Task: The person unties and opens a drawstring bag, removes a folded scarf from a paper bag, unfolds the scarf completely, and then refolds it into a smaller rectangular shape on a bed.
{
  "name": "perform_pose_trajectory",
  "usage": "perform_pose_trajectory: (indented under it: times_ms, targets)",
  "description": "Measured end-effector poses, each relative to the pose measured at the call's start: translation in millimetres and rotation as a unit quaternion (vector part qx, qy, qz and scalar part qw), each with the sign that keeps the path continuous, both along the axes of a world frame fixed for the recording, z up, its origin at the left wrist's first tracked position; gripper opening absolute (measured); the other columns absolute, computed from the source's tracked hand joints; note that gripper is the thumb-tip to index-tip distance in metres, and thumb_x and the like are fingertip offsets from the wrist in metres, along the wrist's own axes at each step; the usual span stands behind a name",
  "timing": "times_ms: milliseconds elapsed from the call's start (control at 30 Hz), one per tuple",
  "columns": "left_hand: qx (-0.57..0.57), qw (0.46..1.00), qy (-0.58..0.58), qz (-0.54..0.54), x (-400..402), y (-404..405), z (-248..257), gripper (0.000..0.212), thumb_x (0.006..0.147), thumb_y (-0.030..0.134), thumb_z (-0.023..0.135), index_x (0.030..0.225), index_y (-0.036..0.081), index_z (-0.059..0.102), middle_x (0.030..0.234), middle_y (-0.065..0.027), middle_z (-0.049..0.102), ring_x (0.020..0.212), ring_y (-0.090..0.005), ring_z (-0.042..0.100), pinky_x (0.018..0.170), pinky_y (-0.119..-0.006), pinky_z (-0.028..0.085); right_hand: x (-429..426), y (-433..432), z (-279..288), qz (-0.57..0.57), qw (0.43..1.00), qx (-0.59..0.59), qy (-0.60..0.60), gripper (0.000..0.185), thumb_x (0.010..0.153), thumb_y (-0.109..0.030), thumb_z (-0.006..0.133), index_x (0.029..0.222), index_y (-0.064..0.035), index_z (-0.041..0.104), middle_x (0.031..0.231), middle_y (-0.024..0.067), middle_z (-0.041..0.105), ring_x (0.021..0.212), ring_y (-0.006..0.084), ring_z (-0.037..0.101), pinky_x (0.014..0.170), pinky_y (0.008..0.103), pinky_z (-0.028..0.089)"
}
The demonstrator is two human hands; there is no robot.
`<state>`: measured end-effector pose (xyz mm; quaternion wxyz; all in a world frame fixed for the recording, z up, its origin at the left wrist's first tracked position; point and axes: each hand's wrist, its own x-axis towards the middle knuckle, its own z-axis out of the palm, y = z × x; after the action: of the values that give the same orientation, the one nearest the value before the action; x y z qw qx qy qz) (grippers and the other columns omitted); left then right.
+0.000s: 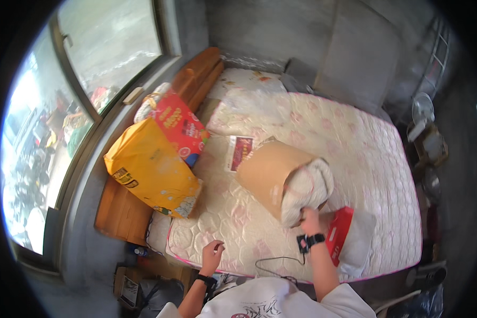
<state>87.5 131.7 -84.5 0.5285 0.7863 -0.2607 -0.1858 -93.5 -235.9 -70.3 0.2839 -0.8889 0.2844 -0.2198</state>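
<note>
On the quilted mattress [365,159] lies a brown paper wrapping [268,171], tube-shaped, around a rolled white textile [307,190] whose end sticks out towards me. My right hand [311,221] touches the lower edge of this roll; its fingertips are partly hidden against the fabric. Bent and raised over the near part of the mattress, my left hand [213,252] holds nothing that I can see. A red flat item [339,234] stands beside my right forearm, against a whitish translucent bag [357,242]. Behind the roll is a red printed card or packet [241,153].
A yellow printed bag [155,171] and a red printed bag [181,123] stand at the left by the window. Wooden furniture [123,210] is below them. Clear plastic [258,103] lies at the far end. A fan [422,109] stands right. A cable [272,270] runs near me.
</note>
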Motion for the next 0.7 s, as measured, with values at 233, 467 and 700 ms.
perform_pose_trajectory:
  times_ms: [233, 467, 700]
  targets:
    - [0.065, 0.924, 0.373, -0.046, -27.1, -94.4, -56.3, 0.034, 0.093, 0.024, 0.058, 0.121, 0.006, 0.055, 0.103, -0.0055, 0.065, 0.09, -0.0174, 0.063, 0.071, -0.031, 0.051, -148.4, 73.2, 25.4, 0.072, 0.989, -0.059, 0.114, 0.061, 0.08, -0.008, 0.065, 0.139, -0.0035, 0.045, 0.143, 0.0197, 0.045, 0.136, 0.0345, 0.038, 0.113, 0.0401, 0.032]
    - [-0.246, 0.944, 0.201, -0.089, -79.1, -181.2, 84.1, 0.05, 0.093, 0.019, 0.055, 0.138, 0.006, 0.036, 0.132, -0.0113, 0.047, 0.117, -0.0233, 0.05, 0.093, -0.038, 0.047, -130.4, -29.7, 213.3, 0.07, 0.982, -0.118, -0.13, 0.045, 0.066, 0.009, 0.069, 0.109, -0.0006, 0.06, 0.11, 0.016, 0.062, 0.102, 0.0309, 0.062, 0.088, 0.0387, 0.05]
    - [-0.278, 0.953, 0.093, -0.078, -63.5, -176.2, 142.2, 0.064, 0.087, 0.023, 0.064, 0.14, 0.009, 0.032, 0.141, -0.0115, 0.038, 0.133, -0.0256, 0.038, 0.104, -0.044, 0.038, -32.9, 0.4, 283.2, 0.168, 0.934, 0.221, -0.224, 0.053, 0.068, 0.01, 0.068, 0.118, 0.0011, 0.056, 0.112, 0.0112, 0.06, 0.104, 0.0243, 0.059, 0.087, 0.0347, 0.049]
